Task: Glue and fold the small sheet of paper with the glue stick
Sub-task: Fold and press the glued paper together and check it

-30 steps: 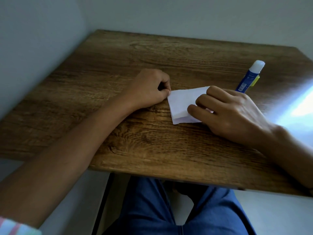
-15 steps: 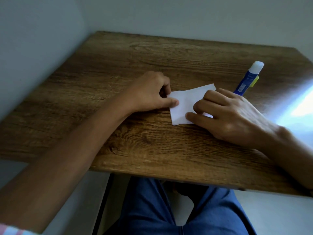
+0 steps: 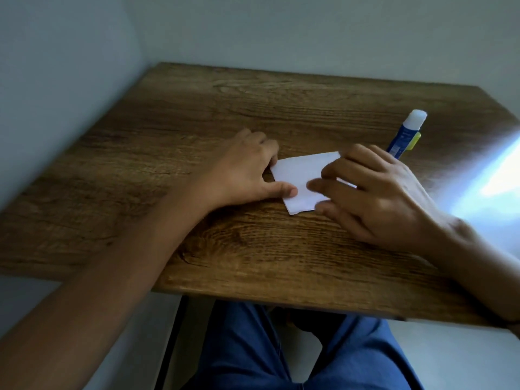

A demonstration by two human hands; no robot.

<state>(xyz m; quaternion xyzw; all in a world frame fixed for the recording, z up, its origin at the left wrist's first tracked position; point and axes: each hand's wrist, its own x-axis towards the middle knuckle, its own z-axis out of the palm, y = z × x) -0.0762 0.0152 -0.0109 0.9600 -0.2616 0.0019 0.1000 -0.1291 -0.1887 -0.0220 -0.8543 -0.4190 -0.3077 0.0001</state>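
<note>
Fingers (image 3: pixel 323 187) of the right hand (image 3: pixel 380 198) lie fairly straight and a little spread, flat across the right part of the small sheet of paper (image 3: pixel 301 178), pressing it down. The left hand (image 3: pixel 247 167) rests at the sheet's left edge: its thumb lies flat on the near-left corner, and its other fingers are curled beside the far-left corner, though I cannot tell whether they nip that edge.

Around them, the wooden worktop (image 3: pixel 253 114) fills most of the view, set into a corner of pale walls, with blue trousers (image 3: pixel 253 356) below its near edge. A bright patch of light falls along its right side.

The sheet lies flat near the worktop's middle, looking already folded and compact, so I judge the glue is on and the fold made; what remains seems to be pressing the layers until they stick.

Behind the right hand, near but apart from the sheet, is the glue stick (image 3: pixel 405 133), capped in white, blue-bodied, not held. Nothing stands in the way of the pressing.
</note>
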